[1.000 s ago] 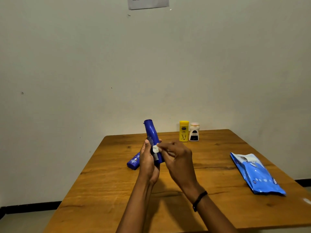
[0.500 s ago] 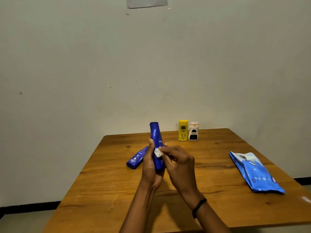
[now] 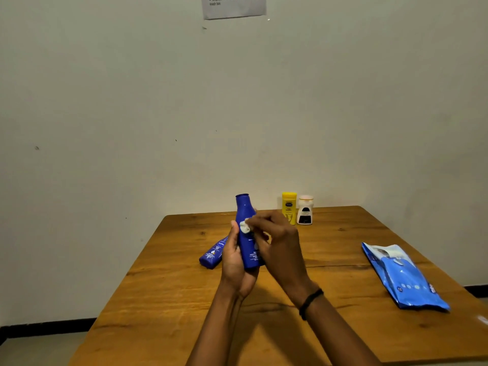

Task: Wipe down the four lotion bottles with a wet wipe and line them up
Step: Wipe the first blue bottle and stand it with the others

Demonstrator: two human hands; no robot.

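Hands come nearest, above the brown wooden table. The left hand wraps curled fingers and thumb round the lower body of a tall dark-blue plastic lotion bottle, holding it upright and clear of the tabletop. The right hand pinches a small crumpled white wet wipe between thumb and fingertips and presses it on the bottle's shoulder; its other fingers look loosely bent, though the angle partly hides them. That bottle is probably light and stiff-walled, and slick once damp, so the low wrap-round grip suits it, leaving neck and shoulder free. Just beyond, a second dark-blue bottle lies on its side. At the far edge, a yellow bottle and a white bottle with a black label stand upright side by side.
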